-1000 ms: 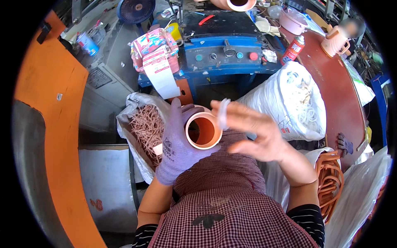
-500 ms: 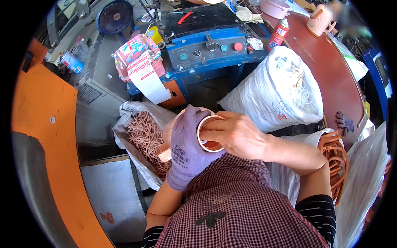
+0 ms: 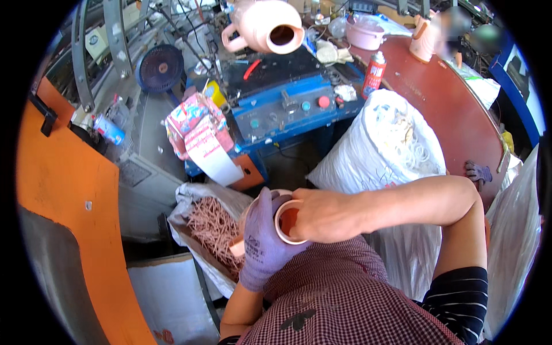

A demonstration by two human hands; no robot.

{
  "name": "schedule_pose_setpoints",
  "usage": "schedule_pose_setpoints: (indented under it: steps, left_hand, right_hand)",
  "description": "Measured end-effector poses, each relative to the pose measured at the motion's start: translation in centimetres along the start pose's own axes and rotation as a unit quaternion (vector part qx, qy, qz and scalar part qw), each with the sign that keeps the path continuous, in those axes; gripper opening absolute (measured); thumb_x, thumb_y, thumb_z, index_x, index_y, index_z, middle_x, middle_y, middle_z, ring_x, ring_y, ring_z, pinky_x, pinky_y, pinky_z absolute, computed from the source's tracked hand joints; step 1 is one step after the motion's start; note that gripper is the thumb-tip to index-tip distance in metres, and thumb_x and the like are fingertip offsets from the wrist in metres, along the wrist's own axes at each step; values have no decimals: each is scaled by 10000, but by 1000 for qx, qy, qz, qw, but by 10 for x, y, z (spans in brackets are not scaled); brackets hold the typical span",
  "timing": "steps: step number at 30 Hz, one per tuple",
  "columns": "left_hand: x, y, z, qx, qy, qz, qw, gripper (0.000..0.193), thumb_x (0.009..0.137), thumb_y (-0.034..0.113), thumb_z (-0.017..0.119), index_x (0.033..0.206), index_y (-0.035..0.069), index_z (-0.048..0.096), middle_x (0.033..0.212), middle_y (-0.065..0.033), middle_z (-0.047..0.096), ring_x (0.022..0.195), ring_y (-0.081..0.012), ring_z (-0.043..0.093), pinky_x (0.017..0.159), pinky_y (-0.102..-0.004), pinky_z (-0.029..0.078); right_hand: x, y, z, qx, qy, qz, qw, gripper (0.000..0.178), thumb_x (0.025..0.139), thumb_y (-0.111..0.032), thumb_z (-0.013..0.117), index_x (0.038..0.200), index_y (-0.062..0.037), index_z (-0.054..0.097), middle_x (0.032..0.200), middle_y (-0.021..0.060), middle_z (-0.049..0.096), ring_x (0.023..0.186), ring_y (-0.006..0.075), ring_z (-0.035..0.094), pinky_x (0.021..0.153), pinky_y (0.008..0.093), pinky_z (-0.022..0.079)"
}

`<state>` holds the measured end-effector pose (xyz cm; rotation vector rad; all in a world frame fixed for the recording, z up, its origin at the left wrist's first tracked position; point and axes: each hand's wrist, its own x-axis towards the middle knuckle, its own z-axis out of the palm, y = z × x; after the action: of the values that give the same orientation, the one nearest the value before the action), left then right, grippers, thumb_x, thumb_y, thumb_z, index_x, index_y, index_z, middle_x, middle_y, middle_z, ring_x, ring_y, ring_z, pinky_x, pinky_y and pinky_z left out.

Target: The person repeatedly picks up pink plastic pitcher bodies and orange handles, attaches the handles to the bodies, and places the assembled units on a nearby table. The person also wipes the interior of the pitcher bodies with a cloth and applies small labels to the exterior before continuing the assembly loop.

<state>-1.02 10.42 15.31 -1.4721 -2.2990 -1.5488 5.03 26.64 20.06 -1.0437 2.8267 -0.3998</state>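
Note:
My left hand (image 3: 261,244), in a purple glove, wraps round a pale pink jug (image 3: 248,217) with a handle. Its round open mouth (image 3: 277,217) faces right and shows an orange-brown inside. My bare right hand (image 3: 325,215) is at the right side of this mouth, its fingers curled over the rim and partly inside. Whatever the right fingertips hold, if anything, is hidden by the hand. Beneath the jug stands a white sack (image 3: 201,261) of thin pink strips (image 3: 214,230).
Ahead, a blue control panel (image 3: 287,106) fronts a machine with another pink jug (image 3: 261,29) above it. A white sack (image 3: 351,155) of pale rings (image 3: 411,141) stands right, beside a reddish-brown table (image 3: 443,109). An orange machine panel (image 3: 63,172) is at left.
The view has tilted upward, bringing the upper jug into sight. My right forearm now lies more level, and the right fingers have shifted from deep inside the mouth toward its right rim.

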Motion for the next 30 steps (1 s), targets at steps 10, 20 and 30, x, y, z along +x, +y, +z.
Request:
schedule_pose_setpoints:
  steps: [10,20,30]
  left_hand:
    - [-17,-18,-51,23,31,-61,997,733,531,282,907,1105,-10,558,1058,-150,590,964,-298,611,863,-398,495]
    - [-19,12,-59,19,92,-86,992,846,561,233,887,1247,-7,455,1126,-133,593,1028,-239,597,893,-358,485]
    - [79,74,-95,-1,352,209,912,1169,644,448,830,1487,-4,158,1316,-211,508,1188,-332,518,1013,-453,422]
  right_hand:
    - [22,76,-81,-122,455,70,879,299,818,-184,684,1081,-67,606,868,142,638,805,363,652,681,437,541]
    - [13,186,-115,-342,461,319,755,646,688,-231,747,1281,-189,496,1259,229,447,741,363,640,590,404,551]
    - [-132,-71,-112,-395,447,211,774,404,722,-352,721,1069,-149,689,996,170,619,613,204,577,526,274,476]
